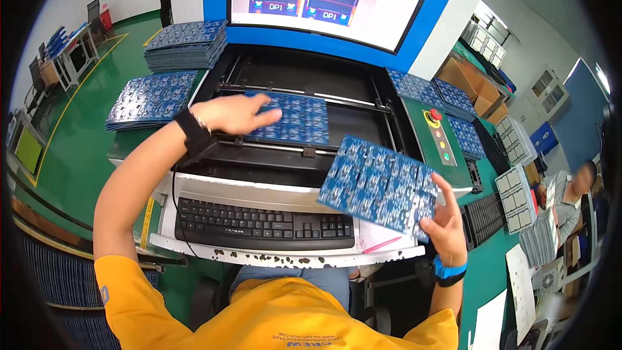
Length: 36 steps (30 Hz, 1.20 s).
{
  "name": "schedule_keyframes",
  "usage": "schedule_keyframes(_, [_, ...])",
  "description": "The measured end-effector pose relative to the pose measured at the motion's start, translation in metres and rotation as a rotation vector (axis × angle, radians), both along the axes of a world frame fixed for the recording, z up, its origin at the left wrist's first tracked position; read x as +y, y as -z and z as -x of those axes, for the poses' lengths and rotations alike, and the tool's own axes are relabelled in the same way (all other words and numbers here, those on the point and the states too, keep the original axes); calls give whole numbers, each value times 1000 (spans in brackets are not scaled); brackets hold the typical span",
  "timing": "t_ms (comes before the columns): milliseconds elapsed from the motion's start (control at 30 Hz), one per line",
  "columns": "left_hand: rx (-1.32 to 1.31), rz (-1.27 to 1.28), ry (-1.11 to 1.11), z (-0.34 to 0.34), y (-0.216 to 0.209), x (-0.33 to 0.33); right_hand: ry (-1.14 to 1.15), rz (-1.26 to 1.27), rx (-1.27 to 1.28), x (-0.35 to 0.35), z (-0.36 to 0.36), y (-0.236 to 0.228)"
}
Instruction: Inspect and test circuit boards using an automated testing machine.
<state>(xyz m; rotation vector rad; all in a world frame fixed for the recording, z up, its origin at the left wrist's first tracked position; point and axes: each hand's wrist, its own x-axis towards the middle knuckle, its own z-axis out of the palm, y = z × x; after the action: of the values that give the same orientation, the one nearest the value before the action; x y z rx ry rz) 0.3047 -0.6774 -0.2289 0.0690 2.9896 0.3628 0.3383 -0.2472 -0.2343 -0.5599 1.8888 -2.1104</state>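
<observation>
A blue circuit board panel (301, 120) lies across the metal rails of the machine bed, slightly smeared by motion. Over its left end reaches my left hand (236, 115), thumb and fingers stretched apart; whether the fingertips press on the panel I cannot tell. A black band circles that wrist. My right hand (446, 225) grips a second circuit board panel (382, 185) by its right edge, thumb on top. This panel is tilted, held above the machine's front edge and to the right of the first one.
Stacks of circuit boards stand left (152, 97) and back left (188, 42); more boards (414, 87) lie right. A monitor (330, 0) rises behind. A red button (436, 115) sits on the right panel. In front are a black keyboard (265, 223) and pink pen (382, 245). Another person (573, 198) sits far right.
</observation>
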Motion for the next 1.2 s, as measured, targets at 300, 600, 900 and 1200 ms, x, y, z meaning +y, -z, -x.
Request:
schedule_keyframes(300, [-222, 313, -20, 55, 20, 2, 15, -53, 160, 11, 71, -9])
schedule_keyframes(600, [46, -1017, -228, -4, -15, 4, -5, -76, -127, 4, 132, -18])
schedule_keyframes(900, [1021, -760, -479, -185, 2, -27, -157, -201, -279, -107, 158, -16])
schedule_keyframes(1200, [1028, -1077, -712, -250, 99, 14, -449, -293, -360, -177, 184, 28])
